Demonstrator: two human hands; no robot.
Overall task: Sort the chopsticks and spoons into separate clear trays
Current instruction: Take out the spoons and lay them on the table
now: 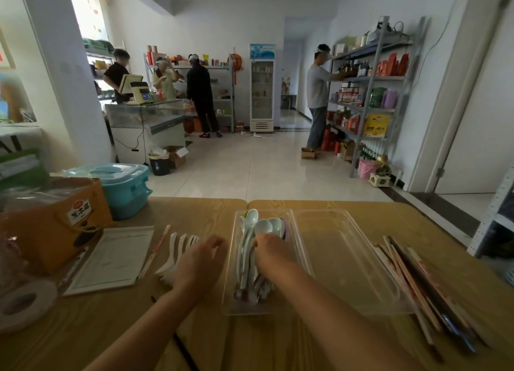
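Note:
Two clear trays stand side by side on the wooden table. The left clear tray (232,262) holds several pale spoons (250,231) lying lengthwise. My right hand (271,252) is inside it, fingers curled down onto the spoons. The right clear tray (358,262) has nothing in it. White spoons (178,248) lie in a row on the table left of the trays, and my left hand (203,262) rests over them, fingers bent; whether it grips one is hidden. A wrapped chopstick pair (155,249) lies beside them. A heap of chopsticks (417,281) lies right of the trays.
A paper form (114,256), an orange carton (50,223), a tape roll (25,301) and a teal lidded box (125,188) fill the table's left side. Beyond the table are a tiled floor, shelving and several people.

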